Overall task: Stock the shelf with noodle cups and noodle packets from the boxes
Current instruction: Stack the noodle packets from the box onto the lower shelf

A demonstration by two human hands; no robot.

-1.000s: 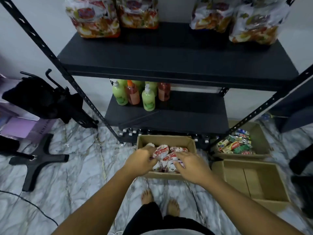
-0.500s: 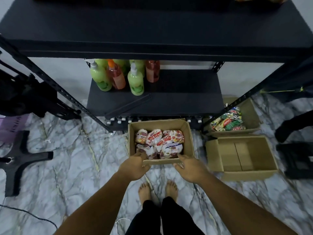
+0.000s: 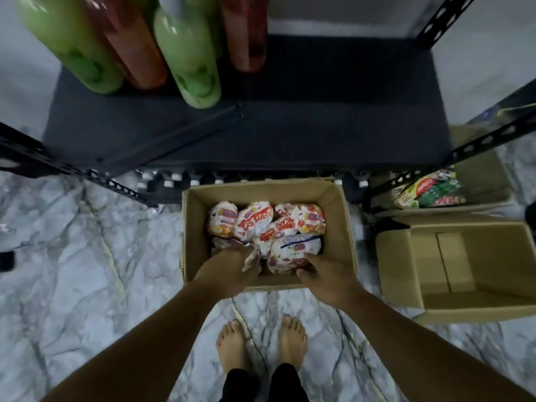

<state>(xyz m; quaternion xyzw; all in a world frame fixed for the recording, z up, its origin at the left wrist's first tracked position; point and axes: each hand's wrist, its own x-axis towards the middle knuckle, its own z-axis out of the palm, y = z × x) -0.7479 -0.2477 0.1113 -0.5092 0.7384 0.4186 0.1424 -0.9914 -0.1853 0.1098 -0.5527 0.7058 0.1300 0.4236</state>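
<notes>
Head view: our hands reach into the cardboard box [image 3: 339, 227] on the floor, before the shelf [image 3: 319, 126].
Left hand [image 3: 229, 268]: curled round the near-left packet [image 3: 252, 261].
Right hand [image 3: 324, 275]: clasping the near-right packet [image 3: 293, 250].
Noodle packets [image 3: 261, 221]: heaped in the box.

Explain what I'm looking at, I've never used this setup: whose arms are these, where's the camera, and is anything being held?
No machine here: a person works bare-handed, and the single picture comes from a camera on their head, looking down. On the marble floor sits an open box of noodle packets in front of a dark shelf with bottles. The right hand grips the nearest packet; the left hand reaches in beside it, fingers hidden, so its grip is unclear. To the right lie an empty box and another box holding packets.
</notes>
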